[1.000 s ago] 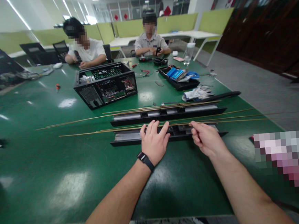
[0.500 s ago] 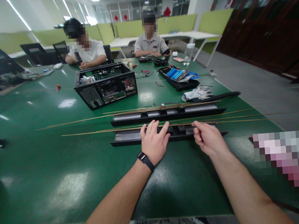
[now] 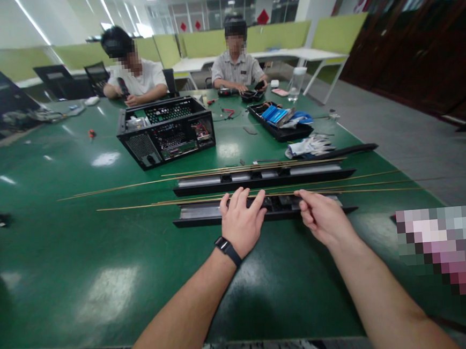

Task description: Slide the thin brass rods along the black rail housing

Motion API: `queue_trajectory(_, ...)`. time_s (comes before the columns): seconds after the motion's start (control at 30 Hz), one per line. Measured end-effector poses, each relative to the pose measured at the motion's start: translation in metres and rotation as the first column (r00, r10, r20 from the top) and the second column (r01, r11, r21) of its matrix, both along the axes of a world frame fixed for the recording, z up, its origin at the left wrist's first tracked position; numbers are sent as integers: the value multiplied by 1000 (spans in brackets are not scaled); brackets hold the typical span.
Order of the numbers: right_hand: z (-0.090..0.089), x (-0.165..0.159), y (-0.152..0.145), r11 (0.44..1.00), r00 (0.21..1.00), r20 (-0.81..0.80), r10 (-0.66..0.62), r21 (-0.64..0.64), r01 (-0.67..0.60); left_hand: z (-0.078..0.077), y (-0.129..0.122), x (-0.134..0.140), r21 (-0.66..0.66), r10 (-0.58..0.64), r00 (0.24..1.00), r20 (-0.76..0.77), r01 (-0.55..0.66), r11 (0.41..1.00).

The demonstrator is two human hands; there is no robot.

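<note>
The right hand (image 3: 321, 216) was closed in a narrow pinch on what looked like a thin gold-coloured rod (image 3: 131, 208). The rod stretched leftward from that grip, past the left hand (image 3: 242, 222), its fingers spread over the near rail (image 3: 281, 215); a far rail (image 3: 265, 182) lay just beyond.

We see a smooth green table top (image 3: 70, 262), glossy enough to throw back bright patches of light. The thin rods (image 3: 126, 208) have the golden sheen of metal. On the near rail (image 3: 204, 222), matt black edging runs along a dull, silvery, metallic-looking strip (image 3: 199, 212); the far rail (image 3: 266, 182) looks alike. Farther left we make out the dark, perforated metal of a computer case (image 3: 182, 138); farther right, soft cloth gloves (image 3: 309, 146), a transparent cup (image 3: 297, 83) and dark, shiny wood-look cabinets (image 3: 405, 53).
</note>
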State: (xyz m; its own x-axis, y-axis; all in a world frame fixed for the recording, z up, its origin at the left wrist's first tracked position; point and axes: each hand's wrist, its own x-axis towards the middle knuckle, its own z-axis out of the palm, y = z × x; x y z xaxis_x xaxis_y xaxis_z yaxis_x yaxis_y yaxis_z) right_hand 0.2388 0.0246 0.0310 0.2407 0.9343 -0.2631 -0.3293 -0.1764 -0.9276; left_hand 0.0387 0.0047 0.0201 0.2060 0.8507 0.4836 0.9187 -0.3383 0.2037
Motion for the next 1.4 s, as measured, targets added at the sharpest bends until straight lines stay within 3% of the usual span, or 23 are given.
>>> queue_trajectory(0.8, 0, 2, 1, 998, 998, -1, -66, -6, 66, -1, 0, 0, 10, 3, 1000, -7, -3, 1000)
queue_trajectory(1.4, -2, 5, 1, 999, 999, 12, -40, 24, 40, -1, 0, 0, 28, -5, 1000, 2, 5, 1000)
